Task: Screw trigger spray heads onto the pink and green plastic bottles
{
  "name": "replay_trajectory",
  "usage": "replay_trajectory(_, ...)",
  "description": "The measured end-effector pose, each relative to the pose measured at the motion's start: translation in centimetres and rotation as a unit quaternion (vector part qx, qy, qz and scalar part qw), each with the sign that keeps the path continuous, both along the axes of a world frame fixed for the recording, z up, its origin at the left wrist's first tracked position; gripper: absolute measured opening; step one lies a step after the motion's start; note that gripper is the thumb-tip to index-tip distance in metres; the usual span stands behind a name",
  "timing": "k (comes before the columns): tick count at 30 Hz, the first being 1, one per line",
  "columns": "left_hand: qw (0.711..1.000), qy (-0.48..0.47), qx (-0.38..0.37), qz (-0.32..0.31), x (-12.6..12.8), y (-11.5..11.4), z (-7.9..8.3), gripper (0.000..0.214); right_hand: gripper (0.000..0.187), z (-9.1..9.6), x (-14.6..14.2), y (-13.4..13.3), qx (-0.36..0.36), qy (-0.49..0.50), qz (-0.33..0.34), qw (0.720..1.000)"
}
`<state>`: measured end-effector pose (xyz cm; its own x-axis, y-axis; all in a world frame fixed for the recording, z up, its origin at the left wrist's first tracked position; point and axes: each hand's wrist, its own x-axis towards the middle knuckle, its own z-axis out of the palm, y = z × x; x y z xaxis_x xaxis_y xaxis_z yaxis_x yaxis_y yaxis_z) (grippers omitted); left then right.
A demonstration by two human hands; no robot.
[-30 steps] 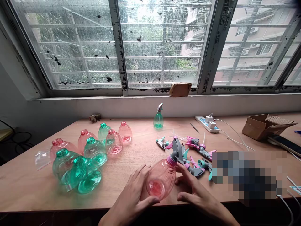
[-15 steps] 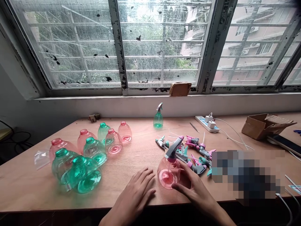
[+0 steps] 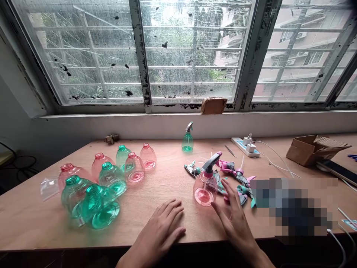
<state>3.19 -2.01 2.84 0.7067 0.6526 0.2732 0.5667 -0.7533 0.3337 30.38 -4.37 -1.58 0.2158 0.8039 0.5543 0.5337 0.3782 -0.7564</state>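
A pink spray bottle (image 3: 205, 188) with a grey and pink trigger head stands upright on the table, in front of a pile of loose trigger sprayer heads (image 3: 240, 178). My right hand (image 3: 234, 219) is just to its right, fingers spread and the thumb near the bottle's lower side; whether it touches cannot be made out. My left hand (image 3: 163, 225) lies flat on the table, left of the bottle, holding nothing. Farther back, a green spray bottle (image 3: 187, 142) with its trigger head fitted stands near the wall.
At left stand several headless green bottles (image 3: 102, 212) and pink bottles (image 3: 135, 169), with a clear plastic bag (image 3: 49, 189) beside them. A power strip (image 3: 245, 147) and an open cardboard box (image 3: 308, 150) lie at the back right. A blurred dark patch (image 3: 301, 212) covers the right side.
The pink spray bottle has moved away from me and slightly right, and now stands more upright. My right hand has moved with it and its fingers have opened. My left hand has barely moved.
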Motion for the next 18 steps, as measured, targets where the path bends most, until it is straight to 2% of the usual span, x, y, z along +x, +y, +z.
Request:
replay_trajectory(2, 1.0, 0.006, -0.003, 0.001, 0.0, 0.0, 0.0, 0.039, 0.045, 0.3, -0.1, -0.4, 0.031, -0.029, 0.005, 0.999)
replay_trajectory(5, 1.0, -0.003, 0.001, -0.002, 0.0, 0.1, -0.1, 0.037, 0.033, 0.5, -0.2, -0.7, 0.048, -0.065, 0.05, 0.996)
replay_trajectory(9, 1.0, -0.002, 0.007, -0.002, 0.1, 0.1, -0.1, 0.039, 0.046, 0.8, -0.1, -0.6, -0.015, -0.094, 0.102, 0.99)
replay_trajectory(14, 1.0, 0.018, 0.003, 0.005, 0.1, 0.0, 0.1, 0.04, 0.062, 1.6, 0.0, -0.2, -0.084, -0.146, 0.172, 0.971)
replay_trajectory(18, 1.0, 0.018, -0.005, 0.001, 0.1, 0.0, 0.2, 0.036, 0.069, 1.8, 0.0, -0.1, -0.109, -0.174, 0.19, 0.96)
